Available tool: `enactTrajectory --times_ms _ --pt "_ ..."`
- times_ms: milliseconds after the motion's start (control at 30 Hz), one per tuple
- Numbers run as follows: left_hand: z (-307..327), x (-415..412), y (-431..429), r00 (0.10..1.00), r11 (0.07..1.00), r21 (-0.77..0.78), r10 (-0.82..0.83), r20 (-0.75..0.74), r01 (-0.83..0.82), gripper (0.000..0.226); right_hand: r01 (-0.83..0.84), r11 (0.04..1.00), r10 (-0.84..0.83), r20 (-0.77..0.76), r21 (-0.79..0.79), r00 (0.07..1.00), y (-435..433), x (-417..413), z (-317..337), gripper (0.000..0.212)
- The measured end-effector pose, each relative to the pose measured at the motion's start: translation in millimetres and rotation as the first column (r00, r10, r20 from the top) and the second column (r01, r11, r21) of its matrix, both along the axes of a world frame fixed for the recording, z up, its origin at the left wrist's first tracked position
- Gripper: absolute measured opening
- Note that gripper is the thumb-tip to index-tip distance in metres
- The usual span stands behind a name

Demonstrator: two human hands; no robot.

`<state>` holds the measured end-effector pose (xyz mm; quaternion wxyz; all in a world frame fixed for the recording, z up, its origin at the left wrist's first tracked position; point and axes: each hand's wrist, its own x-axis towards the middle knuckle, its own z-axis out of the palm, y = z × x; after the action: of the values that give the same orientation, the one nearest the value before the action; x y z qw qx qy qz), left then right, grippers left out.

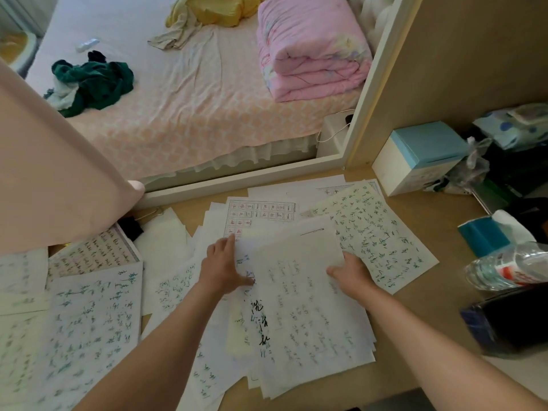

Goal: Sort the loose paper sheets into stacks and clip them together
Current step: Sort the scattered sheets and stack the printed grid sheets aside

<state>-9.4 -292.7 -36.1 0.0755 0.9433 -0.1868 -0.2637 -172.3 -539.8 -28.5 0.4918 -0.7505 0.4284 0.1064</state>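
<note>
On the tabletop (421,301) in front of you, loose papers (95,321) lie all over, many on top of each other. Most have green writing. The biggest pile sits in the middle, between your arms. Your left grip (224,266) lies flat on that pile with its fingers straight, and it holds nothing. Your right grip (351,272) pinches the right edge of the top sheet (299,286), with the thumb on the paper and the other fingers curled under it.

Behind the pile lies a grid sheet (261,215) with red marks. To the right lies a green sheet (376,232), partly under the pile. A black clip (130,228) lies at the back left, just beside a pink cloth (53,173) that hangs down over that corner.

On the right side of the tabletop there is a blue and white box (421,155), a teal tissue pack (483,235), a bottle (510,268) lying on its side and a dark bag (510,321). A wood wall (474,54) stands behind them.

Past a white frame (246,179) at the back you see a bed (192,114). On it are a folded pink quilt (311,48), green clothes (95,81) and a yellow cloth (213,10).
</note>
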Motion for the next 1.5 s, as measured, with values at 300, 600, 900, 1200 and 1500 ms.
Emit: enactTrajectory --times_ms 300,600,900,1200,1500 --pt "1 22 -4 0.957 0.932 -0.219 0.279 -0.078 -0.289 0.025 -0.037 0.998 0.036 0.039 0.047 0.999 -7 -2 -1 0.010" --pt "14 11 -38 0.756 0.626 -0.447 0.407 -0.512 -0.639 0.041 0.004 0.974 -0.008 -0.014 -0.226 1.000 11 20 -12 0.028" --pt "4 10 -33 0.605 0.587 -0.303 0.426 -0.672 -0.750 0.046 0.218 0.967 -0.223 -0.021 -0.133 0.975 33 28 -22 0.024" --pt "4 -31 -17 0.558 0.551 -0.329 0.319 -0.766 -0.767 0.035 0.310 0.945 -0.310 0.017 -0.109 0.951 37 16 -19 0.013" --pt "26 -24 18 0.533 0.435 -0.380 0.312 -0.787 -0.816 0.030 0.162 0.986 -0.154 0.149 -0.043 0.977 49 20 11 0.078"
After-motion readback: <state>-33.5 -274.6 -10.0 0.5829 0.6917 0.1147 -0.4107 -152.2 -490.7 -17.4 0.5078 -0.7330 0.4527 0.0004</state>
